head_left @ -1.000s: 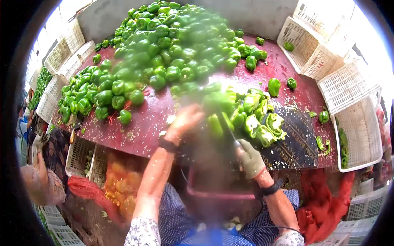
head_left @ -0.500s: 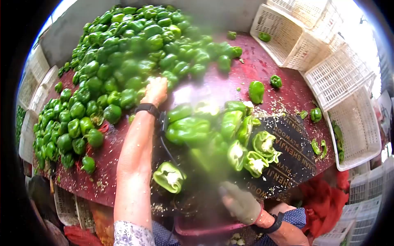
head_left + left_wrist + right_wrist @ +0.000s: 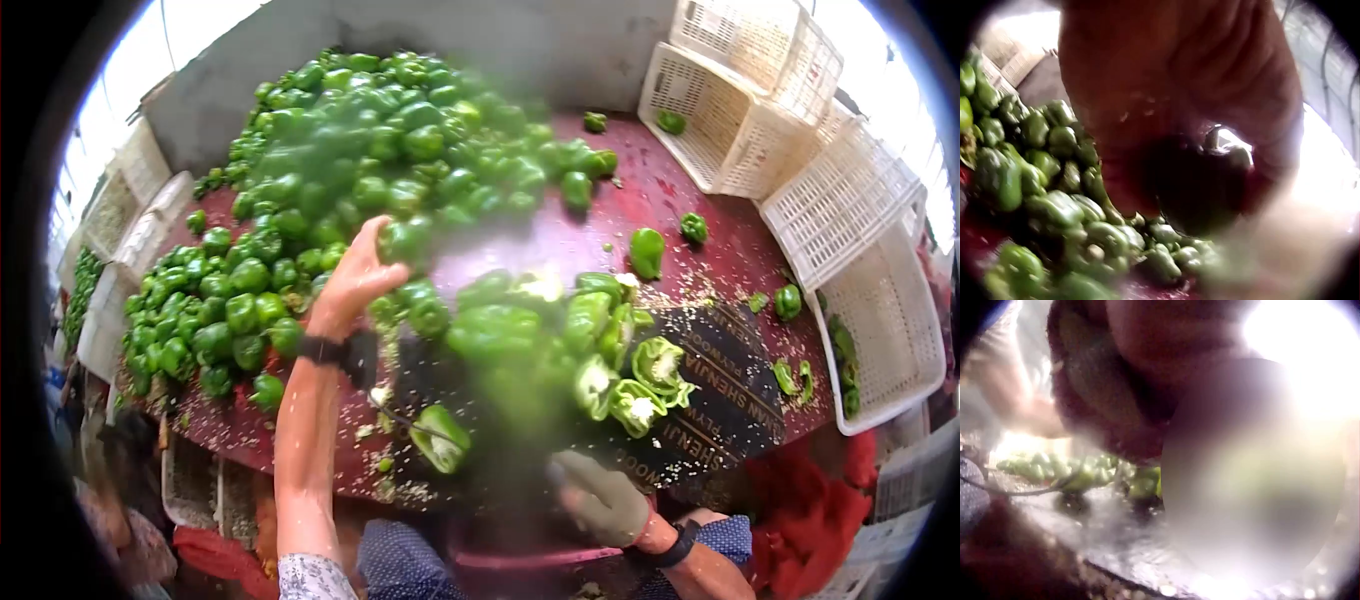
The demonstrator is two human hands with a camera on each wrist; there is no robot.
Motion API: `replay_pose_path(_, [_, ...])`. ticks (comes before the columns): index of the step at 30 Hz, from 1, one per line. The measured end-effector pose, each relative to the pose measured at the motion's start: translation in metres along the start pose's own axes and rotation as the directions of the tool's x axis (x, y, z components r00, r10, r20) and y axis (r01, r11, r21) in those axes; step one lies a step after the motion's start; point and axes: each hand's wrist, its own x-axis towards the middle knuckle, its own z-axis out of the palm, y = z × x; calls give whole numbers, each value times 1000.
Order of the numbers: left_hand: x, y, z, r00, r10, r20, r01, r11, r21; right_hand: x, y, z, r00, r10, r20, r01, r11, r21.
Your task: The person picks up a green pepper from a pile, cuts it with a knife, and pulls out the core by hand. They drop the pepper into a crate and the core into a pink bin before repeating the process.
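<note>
At the near side of a big heap of green bell peppers [image 3: 400, 140], my bare left hand [image 3: 355, 275] holds a bell pepper [image 3: 405, 240] between thumb and fingers. In the left wrist view that pepper [image 3: 1197, 187] is a dark round shape under the palm. My gloved right hand [image 3: 605, 500] is low over the front edge of the black plywood board [image 3: 715, 390], gripping a knife [image 3: 557, 474]; a blurred smear hides most of its blade. Halved peppers [image 3: 640, 405] lie on the board's middle, and another cut pepper [image 3: 440, 438] lies left of them.
White plastic crates [image 3: 850, 210] line the right edge of the red table [image 3: 640, 140], and more crates [image 3: 110, 300] stand at the left. A pink-rimmed tub [image 3: 530, 558] sits below the front edge. Red netting [image 3: 800, 500] hangs at the lower right.
My left hand went from the board to the heap and now has a pepper in its grasp. The right hand drew back from the peppers with the knife. A cut pepper appeared on the board's left.
</note>
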Motion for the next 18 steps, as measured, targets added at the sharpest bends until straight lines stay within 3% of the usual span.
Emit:
replay_pose_path(2, [-51,36,-36,950,-312,-18,308,946,-101,-16,-21,1,996,-49,79,38,990,136])
replay_pose_path(4, [-104,23,-60,942,-324,-90,330,942,56,-23,-18,9,981,-22,191,-11,986,168])
replay_pose_path(5, [-128,27,-71,908,-418,12,419,908,-26,-18,4,22,970,1,243,-41,986,160])
replay_pose_path(6, [-153,22,-70,890,-455,-21,455,886,92,-21,-4,29,973,-100,210,84,993,86])
replay_pose_path(7, [-168,31,-66,874,-487,-5,485,869,94,-24,-12,36,964,-200,173,203,979,4])
replay_pose_path(8, [-188,39,-62,850,-527,10,524,847,93,-19,-16,45,965,-217,148,249,937,-246])
replay_pose_path(9, [-214,12,-53,888,-457,41,457,889,2,-18,-8,50,945,-324,45,325,913,-247])
replay_pose_path(10, [-221,44,-46,915,-397,72,398,917,13,-17,-1,54,904,-423,-58,395,879,-266])
replay_pose_path(11, [-225,68,-38,911,-402,90,400,916,43,-17,3,51,978,-195,-80,199,978,55])
replay_pose_path(12, [-225,84,-28,909,-401,115,395,916,71,-17,8,49,994,45,-96,-5,925,380])
replay_pose_path(14, [-223,96,-5,974,-181,136,193,978,-80,-27,-11,38,989,145,-27,-121,902,414])
replay_pose_path(16, [-222,97,30,966,-180,187,170,983,69,-23,0,42,996,76,-48,-42,865,501])
replay_pose_path(18, [-233,92,74,986,-20,165,25,999,-28,-35,9,49,993,24,-114,42,838,544])
